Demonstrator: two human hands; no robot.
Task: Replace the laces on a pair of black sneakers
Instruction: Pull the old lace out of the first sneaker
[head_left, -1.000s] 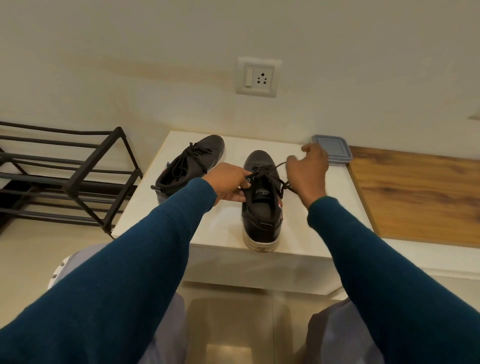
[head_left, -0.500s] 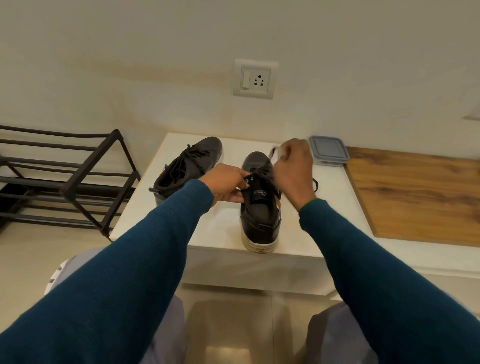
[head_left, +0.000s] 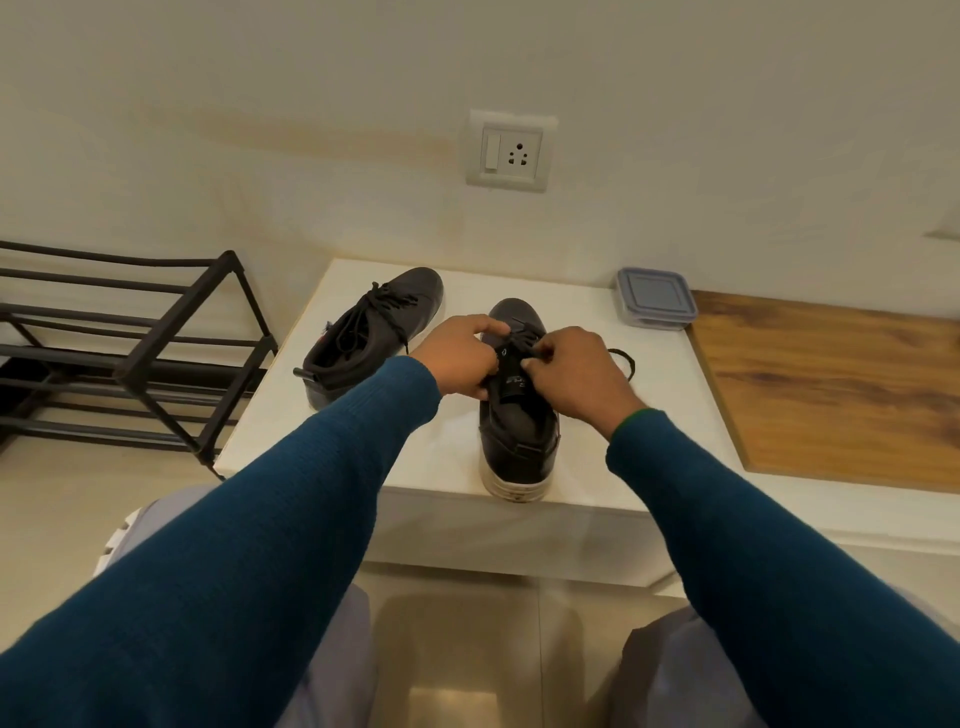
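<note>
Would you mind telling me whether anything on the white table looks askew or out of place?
Nothing is damaged or spilled. The left sneaker sits skewed, not parallel with the right sneaker, whose heel is at the table's front edge. A loose lace end trails beside the right hand.

A black sneaker (head_left: 519, 436) stands on a white table (head_left: 452, 457), heel toward the person, toe toward the wall. The left hand (head_left: 462, 358) grips the sneaker at its upper left edge, fingers curled. The right hand (head_left: 571, 371) pinches the black lace (head_left: 622, 358) over the tongue, and a loop of it trails to the right. A second sneaker (head_left: 379, 332), still laced, lies to the left, angled. A lidded grey container (head_left: 655, 297) sits at the table's far right corner, beside a wooden top (head_left: 831, 384). A black shoe rack (head_left: 156, 353) stands left of the table, and a wall socket (head_left: 511, 150) is above.
</note>
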